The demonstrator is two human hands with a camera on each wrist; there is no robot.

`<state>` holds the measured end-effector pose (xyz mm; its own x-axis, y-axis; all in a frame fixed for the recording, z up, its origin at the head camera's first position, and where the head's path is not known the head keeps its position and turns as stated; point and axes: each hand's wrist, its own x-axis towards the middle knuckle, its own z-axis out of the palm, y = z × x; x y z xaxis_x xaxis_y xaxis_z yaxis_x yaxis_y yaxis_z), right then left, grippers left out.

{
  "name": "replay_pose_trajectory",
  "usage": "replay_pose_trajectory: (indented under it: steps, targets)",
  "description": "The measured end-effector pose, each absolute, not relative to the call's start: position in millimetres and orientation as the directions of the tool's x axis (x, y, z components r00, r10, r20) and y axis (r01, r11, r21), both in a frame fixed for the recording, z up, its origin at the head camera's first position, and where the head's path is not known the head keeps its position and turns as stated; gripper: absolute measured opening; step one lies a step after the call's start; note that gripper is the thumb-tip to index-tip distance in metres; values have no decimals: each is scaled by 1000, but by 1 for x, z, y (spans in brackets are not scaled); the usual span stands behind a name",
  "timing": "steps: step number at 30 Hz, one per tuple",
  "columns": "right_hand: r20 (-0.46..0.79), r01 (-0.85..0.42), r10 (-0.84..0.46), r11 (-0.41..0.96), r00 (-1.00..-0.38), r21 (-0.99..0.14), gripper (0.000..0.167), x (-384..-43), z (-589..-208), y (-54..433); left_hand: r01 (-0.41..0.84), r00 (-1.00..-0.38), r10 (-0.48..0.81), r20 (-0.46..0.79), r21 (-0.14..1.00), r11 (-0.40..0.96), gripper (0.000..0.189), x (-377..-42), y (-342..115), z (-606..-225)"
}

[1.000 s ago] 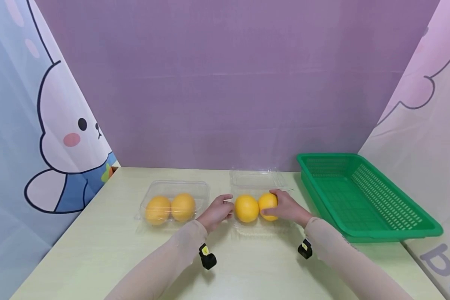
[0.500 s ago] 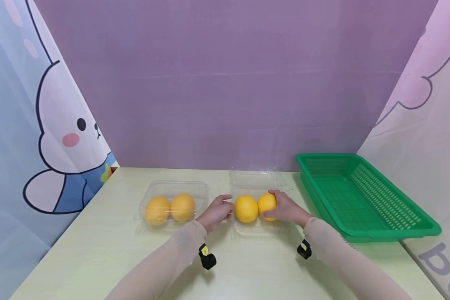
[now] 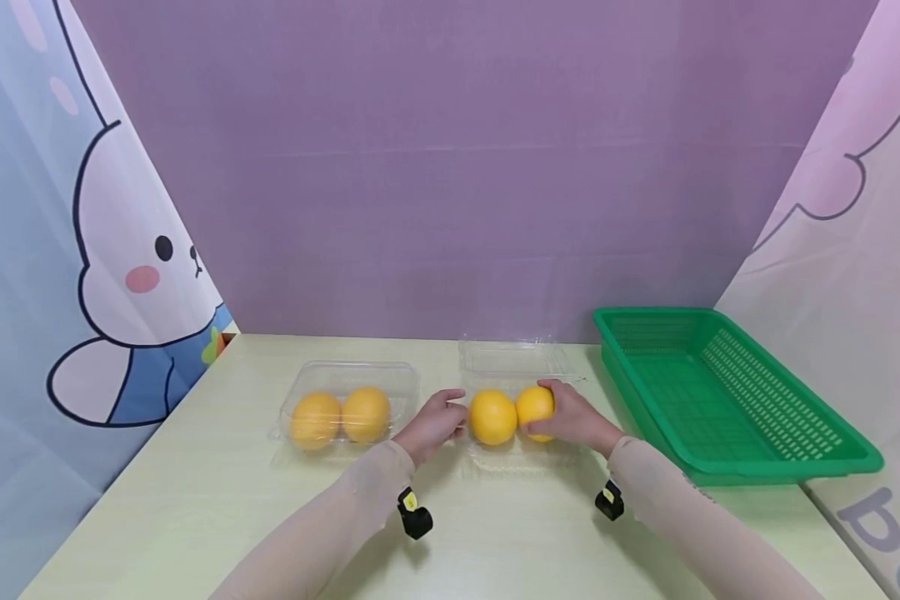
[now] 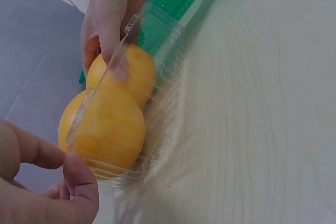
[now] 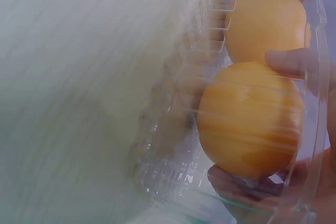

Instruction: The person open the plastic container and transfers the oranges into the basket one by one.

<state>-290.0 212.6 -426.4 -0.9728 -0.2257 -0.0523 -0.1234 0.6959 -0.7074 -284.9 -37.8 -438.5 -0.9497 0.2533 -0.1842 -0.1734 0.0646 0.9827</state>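
Two oranges sit side by side in an open clear plastic clamshell box, its lid folded back behind them. My right hand grips the right orange, thumb on one side and fingers on the other, as the right wrist view shows through the box wall. The left orange touches it. At the box's left end, my left hand pinches the rim between thumb and forefinger; the left wrist view shows the thumb at the edge beside the nearer orange.
Left of my hands, another clear box, closed, holds two oranges. A green plastic basket stands on the right of the pale wooden table. A purple cloth hangs behind, with printed curtains at both sides.
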Motion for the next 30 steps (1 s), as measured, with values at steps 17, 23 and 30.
replay_pose_trajectory:
  steps: [17,23,30]
  targets:
    - [10,-158,-210,700,-978,-697,89,-288,-423,215,-175,-949,257,-184,983,55,69,-284,-38,-437]
    - [36,-161,-194,685,-980,-710,88,-287,-415,215,-178,-949,252,-188,982,59,68,-283,-37,-436]
    - [73,-185,-191,676,-979,-713,88,-287,-408,218,-176,-950,251,-186,982,63,67,-284,-37,-437]
